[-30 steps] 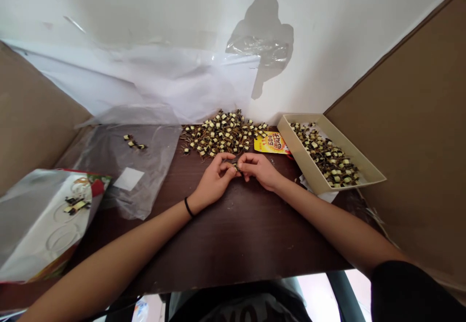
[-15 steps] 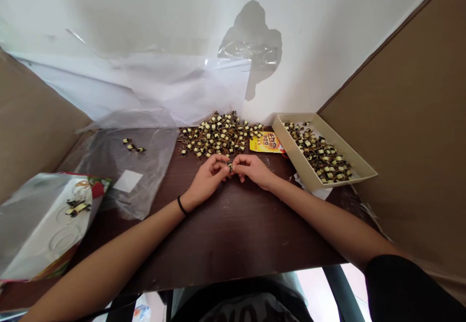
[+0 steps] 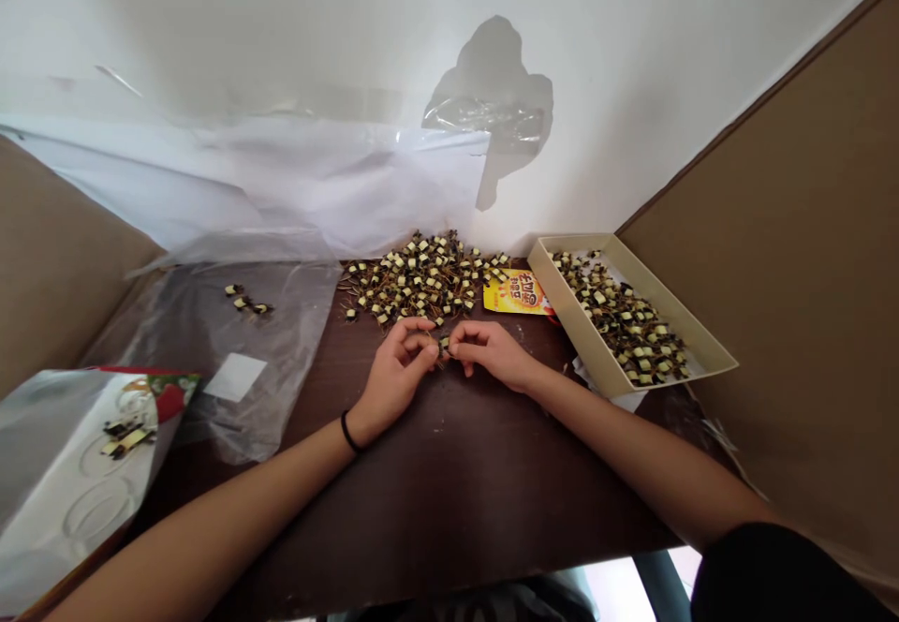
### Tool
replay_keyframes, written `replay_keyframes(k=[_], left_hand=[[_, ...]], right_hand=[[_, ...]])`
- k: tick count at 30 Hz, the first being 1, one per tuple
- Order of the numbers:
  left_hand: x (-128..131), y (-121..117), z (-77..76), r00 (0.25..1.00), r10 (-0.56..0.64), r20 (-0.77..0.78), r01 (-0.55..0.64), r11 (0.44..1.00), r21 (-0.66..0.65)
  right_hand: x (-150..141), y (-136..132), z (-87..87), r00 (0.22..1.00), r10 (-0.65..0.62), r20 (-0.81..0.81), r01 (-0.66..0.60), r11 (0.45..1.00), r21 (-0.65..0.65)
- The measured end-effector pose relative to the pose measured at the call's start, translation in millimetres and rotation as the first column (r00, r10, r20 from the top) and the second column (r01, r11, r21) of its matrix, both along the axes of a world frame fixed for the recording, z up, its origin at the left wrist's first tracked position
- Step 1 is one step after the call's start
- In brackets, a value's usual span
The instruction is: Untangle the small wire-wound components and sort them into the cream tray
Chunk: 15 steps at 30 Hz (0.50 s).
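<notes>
Between the fingertips of both hands is one small yellow-and-black coil (image 3: 443,346) with thin wire ends. My left hand (image 3: 402,369), a black band at its wrist, pinches it from the left. From the right, my right hand (image 3: 492,352) grips the same coil between thumb and forefinger. Just beyond the fingers lies a heap of similar coils (image 3: 421,275) with brownish wire leads. The fingers partly cover the held coil, so its finer details do not show.
A shallow cream box (image 3: 636,318) holding many coils stands at the right. Beside it lies a yellow printed packet (image 3: 516,292). On the left are a clear plastic bag (image 3: 295,322) and a silvery pouch (image 3: 42,472), each with a few coils on it. Cardboard panels (image 3: 793,257) flank the table.
The whole scene sits slightly lower in view. Both hands keep hold of the coil; more of it shows now, with a small gap between the fingertips.
</notes>
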<state>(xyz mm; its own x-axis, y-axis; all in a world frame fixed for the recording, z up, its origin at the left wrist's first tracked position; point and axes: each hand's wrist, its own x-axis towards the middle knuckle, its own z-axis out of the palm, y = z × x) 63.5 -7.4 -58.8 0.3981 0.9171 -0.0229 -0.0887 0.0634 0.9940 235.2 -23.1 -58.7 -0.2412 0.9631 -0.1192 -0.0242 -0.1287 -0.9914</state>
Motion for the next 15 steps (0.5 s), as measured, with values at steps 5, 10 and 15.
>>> replay_keyframes(k=[5, 10, 15], left_hand=[[-1, 2, -2.4, 0.999, -0.03, 0.036, 0.031, 0.999, -0.036], [-2, 2, -1.7, 0.999, -0.037, 0.036, 0.039, 0.998, -0.058], [-4, 3, 0.8, 0.993, -0.027, -0.117, 0.035, 0.997, 0.062]], right_hand=[[2, 1, -2.3, 0.999, 0.036, -0.013, -0.036, 0.999, 0.03], [2, 1, -7.6, 0.998, 0.038, -0.044, -0.037, 0.999, 0.036], [0, 2, -12.0, 0.95, -0.112, -0.291, 0.116, 0.993, -0.004]])
